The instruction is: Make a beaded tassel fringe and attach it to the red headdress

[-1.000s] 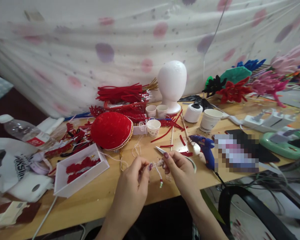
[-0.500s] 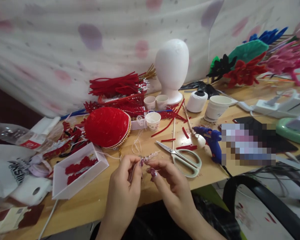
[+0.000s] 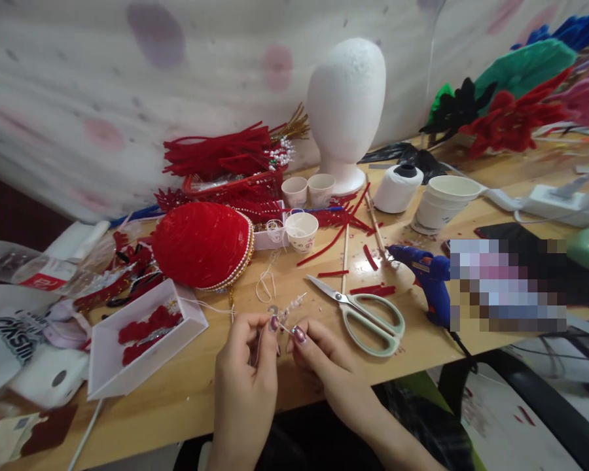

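My left hand [image 3: 248,366] pinches a small beaded piece [image 3: 290,307] between thumb and forefinger, its clear beads pointing up and right. Close beside it, my right hand [image 3: 326,356] has thumb and forefinger pressed together on a thin white thread [image 3: 285,326] that runs across to the left fingertips. Scissors with pale green handles [image 3: 373,320] lie just right of the hands. A red dome-shaped cap [image 3: 201,243] with a pearl edge sits behind and to the left. Loose white thread [image 3: 265,282] curls on the table between the cap and the scissors.
A white box [image 3: 142,371] with red pieces stands at the left. A foam head [image 3: 346,104], paper cups [image 3: 302,234], a thread spool [image 3: 397,191] and red strips are behind the hands. The blue glue gun [image 3: 429,275] and a phone [image 3: 540,261] lie right.
My right fingers have closed from a loosely spread pose onto the thread. The beaded piece is tilted more upward. The view has shifted slightly, with the foam head now higher and larger.
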The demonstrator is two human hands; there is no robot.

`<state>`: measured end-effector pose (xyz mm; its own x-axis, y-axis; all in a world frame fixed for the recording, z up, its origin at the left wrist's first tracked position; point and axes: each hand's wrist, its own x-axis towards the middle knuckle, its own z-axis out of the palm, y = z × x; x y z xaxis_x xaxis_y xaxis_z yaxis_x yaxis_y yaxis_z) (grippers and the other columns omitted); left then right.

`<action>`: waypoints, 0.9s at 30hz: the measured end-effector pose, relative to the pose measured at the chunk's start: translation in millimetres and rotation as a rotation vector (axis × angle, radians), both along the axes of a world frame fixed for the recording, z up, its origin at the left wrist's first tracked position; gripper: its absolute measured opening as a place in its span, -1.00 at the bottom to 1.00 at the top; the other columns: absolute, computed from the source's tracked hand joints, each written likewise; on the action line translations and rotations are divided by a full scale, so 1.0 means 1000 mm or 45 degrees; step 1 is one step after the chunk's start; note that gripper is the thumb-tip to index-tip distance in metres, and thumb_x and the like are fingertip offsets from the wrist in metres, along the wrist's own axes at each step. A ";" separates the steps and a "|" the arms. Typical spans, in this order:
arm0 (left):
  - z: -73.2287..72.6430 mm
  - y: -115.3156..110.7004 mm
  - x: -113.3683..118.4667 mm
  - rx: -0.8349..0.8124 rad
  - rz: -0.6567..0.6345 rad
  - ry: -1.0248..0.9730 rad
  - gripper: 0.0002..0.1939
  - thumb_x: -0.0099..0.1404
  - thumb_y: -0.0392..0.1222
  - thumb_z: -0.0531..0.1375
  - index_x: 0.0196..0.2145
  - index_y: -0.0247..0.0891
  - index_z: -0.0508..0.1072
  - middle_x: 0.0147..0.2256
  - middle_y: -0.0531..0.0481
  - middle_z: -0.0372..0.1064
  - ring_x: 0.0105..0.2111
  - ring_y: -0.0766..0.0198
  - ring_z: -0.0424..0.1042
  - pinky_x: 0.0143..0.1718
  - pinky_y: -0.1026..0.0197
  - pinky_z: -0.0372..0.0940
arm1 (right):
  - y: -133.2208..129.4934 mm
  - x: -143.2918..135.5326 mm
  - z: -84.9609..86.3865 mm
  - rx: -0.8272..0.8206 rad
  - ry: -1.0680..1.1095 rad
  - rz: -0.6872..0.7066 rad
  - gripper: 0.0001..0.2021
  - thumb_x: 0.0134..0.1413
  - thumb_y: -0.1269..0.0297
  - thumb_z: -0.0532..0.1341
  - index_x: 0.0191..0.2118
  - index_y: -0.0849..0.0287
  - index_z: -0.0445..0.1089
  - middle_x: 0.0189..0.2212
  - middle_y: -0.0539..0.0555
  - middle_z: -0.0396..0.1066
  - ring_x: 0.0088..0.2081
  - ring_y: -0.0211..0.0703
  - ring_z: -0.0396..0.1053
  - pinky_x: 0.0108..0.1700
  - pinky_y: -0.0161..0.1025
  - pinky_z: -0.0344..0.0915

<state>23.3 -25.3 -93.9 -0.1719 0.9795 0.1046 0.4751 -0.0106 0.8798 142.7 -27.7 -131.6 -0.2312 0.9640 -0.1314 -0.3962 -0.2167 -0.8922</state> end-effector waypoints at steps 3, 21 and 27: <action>-0.009 -0.006 0.005 0.067 0.035 0.086 -0.87 0.35 -0.11 0.14 -0.33 -0.17 0.42 -0.39 -0.01 0.53 -0.42 0.21 0.52 -0.37 0.25 0.38 | 0.005 0.000 0.002 -0.014 -0.060 -0.075 -0.55 0.10 -0.19 0.23 -0.46 0.14 0.31 -0.58 -0.11 0.08 -0.52 -0.29 0.01 -0.48 -0.34 0.03; -0.012 -0.022 -0.014 0.548 -0.236 0.291 -0.85 0.35 -0.40 0.10 -0.26 -0.18 0.39 -0.43 0.07 0.42 -0.48 0.34 0.44 -0.47 0.36 0.32 | 0.005 0.005 0.001 0.149 -0.359 -0.011 -0.49 0.23 -0.14 0.11 -0.59 0.13 0.14 -0.61 -0.11 0.06 -0.51 -0.28 0.01 -0.42 -0.30 0.02; -0.028 -0.031 -0.008 0.646 -0.311 0.191 -0.82 0.32 -0.45 0.08 -0.24 -0.20 0.34 -0.37 0.03 0.44 -0.39 0.32 0.47 -0.36 0.34 0.35 | 0.002 0.001 0.002 0.022 -0.257 -0.014 -0.49 0.17 -0.15 0.18 -0.59 0.14 0.17 -0.63 -0.13 0.06 -0.54 -0.32 -0.01 -0.47 -0.33 0.02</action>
<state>15.4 -56.2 -121.4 0.1054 0.8098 0.5772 0.5252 -0.5381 0.6592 143.6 -25.7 -129.7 -0.1912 0.9688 -0.1577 -0.2111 -0.1975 -0.9573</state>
